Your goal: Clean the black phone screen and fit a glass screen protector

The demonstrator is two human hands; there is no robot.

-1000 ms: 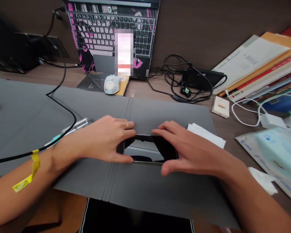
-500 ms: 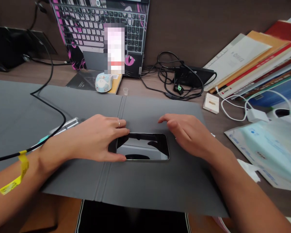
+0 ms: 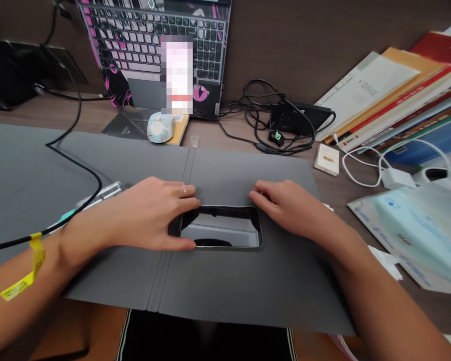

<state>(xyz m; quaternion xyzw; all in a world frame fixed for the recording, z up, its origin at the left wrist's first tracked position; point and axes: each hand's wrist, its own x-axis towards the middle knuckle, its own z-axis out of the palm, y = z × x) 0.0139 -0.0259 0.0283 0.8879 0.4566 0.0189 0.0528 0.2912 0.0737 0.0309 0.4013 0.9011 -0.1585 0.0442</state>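
A phone [image 3: 221, 226] lies crosswise on the grey desk mat [image 3: 225, 281], its dark glossy screen facing up and mirroring light bands. My left hand [image 3: 161, 213], with a ring on one finger, grips the phone's left end: the thumb is at the near edge and a fingertip at the far edge. By the phone's far right corner is my right hand [image 3: 285, 205], its thumb and curled fingers drawn together. Whether anything small is between those fingertips is hidden, and I cannot tell if they touch the phone.
Behind the mat stand a laptop [image 3: 143, 50], a patterned mouse [image 3: 160, 127], a tiny clear cup [image 3: 194, 141] and coiled black cables [image 3: 263, 145]. To the right are a small box [image 3: 326, 159], leaning books [image 3: 394, 100] and a plastic packet [image 3: 417, 235]. A black cable [image 3: 90, 175] crosses my left forearm.
My right hand's fingers have closed from a looser, pointing pose, and the hand has shifted slightly. My left hand and the phone stay in place.
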